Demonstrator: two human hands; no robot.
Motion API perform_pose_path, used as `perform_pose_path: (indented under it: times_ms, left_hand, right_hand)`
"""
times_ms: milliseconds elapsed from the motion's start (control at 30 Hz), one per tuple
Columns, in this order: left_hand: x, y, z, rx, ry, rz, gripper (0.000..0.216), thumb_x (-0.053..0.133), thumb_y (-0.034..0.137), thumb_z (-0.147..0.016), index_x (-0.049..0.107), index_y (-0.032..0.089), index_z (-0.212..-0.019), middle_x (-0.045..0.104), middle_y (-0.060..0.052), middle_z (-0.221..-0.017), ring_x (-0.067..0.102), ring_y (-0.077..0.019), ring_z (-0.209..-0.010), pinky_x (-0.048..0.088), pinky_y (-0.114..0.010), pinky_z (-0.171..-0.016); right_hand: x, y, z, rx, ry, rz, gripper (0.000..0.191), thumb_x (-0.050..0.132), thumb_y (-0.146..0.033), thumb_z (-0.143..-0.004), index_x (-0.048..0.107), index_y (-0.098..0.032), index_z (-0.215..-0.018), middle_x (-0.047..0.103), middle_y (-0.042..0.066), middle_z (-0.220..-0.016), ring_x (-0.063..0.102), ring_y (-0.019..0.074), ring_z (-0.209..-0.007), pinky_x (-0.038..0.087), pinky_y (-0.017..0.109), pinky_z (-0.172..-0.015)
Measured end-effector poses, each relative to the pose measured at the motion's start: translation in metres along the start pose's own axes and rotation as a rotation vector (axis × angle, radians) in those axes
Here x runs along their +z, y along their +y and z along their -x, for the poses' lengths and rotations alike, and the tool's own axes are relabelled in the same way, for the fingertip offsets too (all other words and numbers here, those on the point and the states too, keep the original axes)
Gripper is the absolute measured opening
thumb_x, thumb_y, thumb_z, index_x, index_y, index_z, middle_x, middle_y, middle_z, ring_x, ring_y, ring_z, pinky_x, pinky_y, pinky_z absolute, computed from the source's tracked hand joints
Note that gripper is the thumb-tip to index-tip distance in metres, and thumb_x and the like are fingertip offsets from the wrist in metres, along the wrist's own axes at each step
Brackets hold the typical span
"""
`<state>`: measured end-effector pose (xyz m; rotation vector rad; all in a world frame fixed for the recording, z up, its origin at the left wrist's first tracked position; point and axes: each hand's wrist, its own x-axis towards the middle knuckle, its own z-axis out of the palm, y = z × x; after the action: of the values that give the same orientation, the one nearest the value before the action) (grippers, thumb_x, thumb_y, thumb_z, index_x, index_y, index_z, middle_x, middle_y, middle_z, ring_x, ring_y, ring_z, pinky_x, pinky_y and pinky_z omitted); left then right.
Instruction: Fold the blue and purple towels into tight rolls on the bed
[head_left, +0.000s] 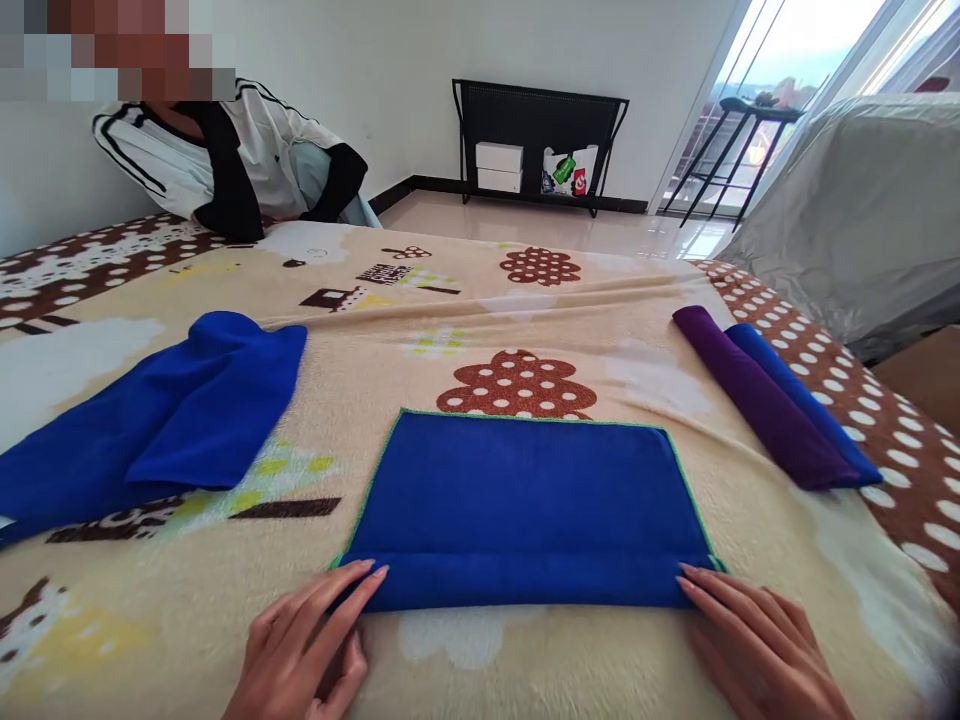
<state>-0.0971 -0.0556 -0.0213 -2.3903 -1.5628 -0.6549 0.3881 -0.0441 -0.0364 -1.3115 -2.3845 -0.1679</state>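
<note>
Green-edged blue cloth (pixel 536 485), spread on a patterned blanket (pixel 585 670), its near edge turned over. Left hand (pixel 311 635) and right hand (pixel 761 635), well apart, touch the turned edge's opposite ends; whether either grips cannot be told.

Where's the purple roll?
In the head view, the purple roll lies on the blanket at the right, just left of a blue roll and farther off than the right hand.

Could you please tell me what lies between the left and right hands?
In the head view, the green-trimmed blue cloth, its near edge folded over, stretches between the left hand and right hand.
</note>
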Motion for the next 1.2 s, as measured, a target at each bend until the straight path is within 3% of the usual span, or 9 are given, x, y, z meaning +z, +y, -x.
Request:
perform_pose_path:
  times_ms: [200, 367, 467, 633, 767, 867, 933, 1033, 1200]
  left_hand:
    - [0.013, -0.014, -0.021, 0.020, 0.027, -0.021, 0.037, 0.049, 0.013, -0.092, 0.061, 0.026, -0.124, 0.072, -0.005, -0.113, 0.067, -0.0230, -0.104, 0.036, -0.040, -0.097]
    - [0.002, -0.012, -0.041, 0.037, 0.039, -0.023, 0.024, 0.047, 0.013, -0.093, 0.065, 0.021, -0.108, 0.072, -0.005, -0.102, 0.067, -0.0232, -0.095, 0.038, -0.041, -0.092]
    - [-0.006, -0.011, -0.036, 0.019, 0.016, -0.010, 0.023, 0.044, 0.010, -0.091, 0.064, 0.020, -0.096, 0.072, -0.003, -0.090, 0.066, -0.0210, -0.084, 0.038, -0.041, -0.089]
    - [0.000, -0.008, -0.033, -0.104, 0.031, -0.144, 0.029, 0.042, 0.011, -0.090, 0.065, 0.019, -0.105, 0.073, -0.005, -0.093, 0.068, -0.0240, -0.088, 0.035, -0.047, -0.094]
    - [0.017, 0.041, -0.057, -0.189, 0.106, -0.268, 0.035, 0.043, 0.008, -0.092, 0.066, 0.015, -0.118, 0.073, -0.012, -0.109, 0.066, -0.0285, -0.102, 0.033, -0.050, -0.101]
    - [0.031, 0.094, -0.080, 0.069, 0.028, -0.081, 0.045, 0.041, 0.009, -0.094, 0.057, 0.011, -0.136, 0.065, -0.012, -0.136, 0.057, -0.0229, -0.126, 0.032, -0.040, -0.111]
    - [0.037, 0.113, -0.088, 0.189, -0.068, -0.020, 0.049, 0.043, 0.019, -0.098, 0.046, 0.012, -0.147, 0.054, -0.009, -0.149, 0.049, -0.0201, -0.136, 0.032, -0.036, -0.113]
    - [0.038, 0.094, -0.082, 0.176, -0.164, -0.046, 0.059, 0.048, 0.040, -0.100, 0.035, 0.021, -0.155, 0.046, -0.005, -0.156, 0.047, -0.0208, -0.139, 0.032, -0.037, -0.113]
    - [0.021, 0.007, -0.037, -0.030, -0.211, -0.124, 0.069, 0.048, 0.055, -0.097, 0.029, 0.028, -0.158, 0.046, -0.006, -0.156, 0.047, -0.0262, -0.140, 0.026, -0.045, -0.117]
  right_hand:
    - [0.016, 0.008, -0.018, 0.056, 0.046, 0.055, 0.043, 0.053, -0.020, -0.092, 0.055, -0.028, -0.135, 0.070, 0.002, -0.125, 0.066, 0.0217, -0.110, 0.038, 0.040, -0.097]
    - [0.012, 0.003, -0.036, 0.088, 0.120, 0.050, 0.025, 0.050, -0.014, -0.090, 0.061, -0.022, -0.111, 0.072, 0.003, -0.104, 0.065, 0.0215, -0.099, 0.038, 0.042, -0.096]
    - [0.007, 0.002, -0.031, 0.117, 0.086, -0.026, 0.023, 0.047, -0.016, -0.092, 0.058, -0.021, -0.112, 0.070, 0.003, -0.099, 0.063, 0.0201, -0.095, 0.040, 0.039, -0.092]
    - [0.006, 0.005, -0.037, 0.250, 0.059, 0.019, 0.026, 0.041, -0.015, -0.092, 0.058, -0.021, -0.110, 0.069, 0.004, -0.099, 0.062, 0.0222, -0.094, 0.042, 0.039, -0.087]
    - [0.009, -0.031, -0.076, 0.223, 0.111, 0.141, 0.042, 0.041, -0.015, -0.093, 0.053, -0.017, -0.133, 0.062, 0.010, -0.131, 0.057, 0.0272, -0.118, 0.037, 0.046, -0.100]
    - [0.015, -0.076, -0.106, -0.051, -0.041, 0.047, 0.053, 0.044, -0.022, -0.098, 0.037, -0.018, -0.151, 0.043, 0.007, -0.156, 0.041, 0.0219, -0.141, 0.033, 0.041, -0.110]
    - [0.021, -0.094, -0.116, -0.224, -0.172, 0.006, 0.060, 0.046, -0.034, -0.100, 0.031, -0.018, -0.155, 0.035, 0.004, -0.161, 0.032, 0.0193, -0.148, 0.030, 0.039, -0.114]
    - [0.028, -0.081, -0.108, -0.243, -0.236, 0.043, 0.067, 0.047, -0.045, -0.101, 0.024, -0.020, -0.159, 0.030, 0.002, -0.163, 0.029, 0.0189, -0.150, 0.027, 0.040, -0.118]
    - [0.023, 0.000, -0.055, 0.000, -0.150, 0.137, 0.073, 0.047, -0.049, -0.099, 0.020, -0.018, -0.160, 0.036, 0.005, -0.160, 0.035, 0.0220, -0.147, 0.025, 0.042, -0.117]
